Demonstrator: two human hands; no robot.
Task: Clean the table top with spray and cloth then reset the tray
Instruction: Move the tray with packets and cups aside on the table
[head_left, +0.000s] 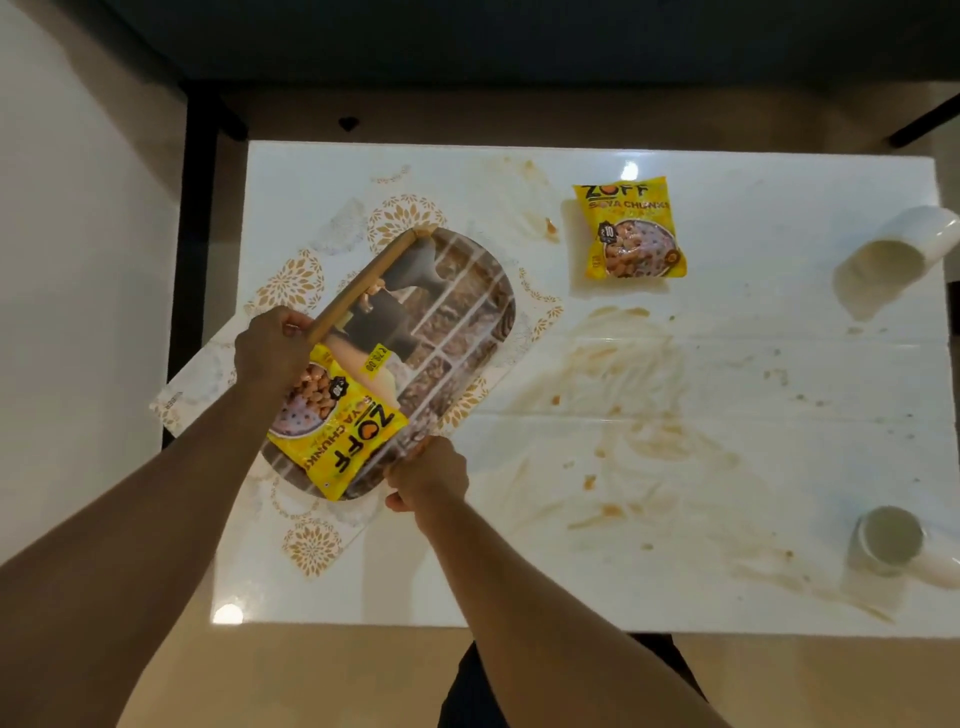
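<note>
We judge task barely begun: glossy white surface (727, 395) smeared orange-brown, no spray or cloth visible. Left hand (270, 351), right hand (428, 480) each curled round wooden handles of printed oval tray (457, 322), over patterned placemat (311, 545), carrying crinkly yellow soya packet (337, 441). Second packet (628, 231), two tipped mugs (893, 254) remain.

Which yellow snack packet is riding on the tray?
The yellow packet beside the left hand lies on the tray. The other packet sits on the bare table.
</note>
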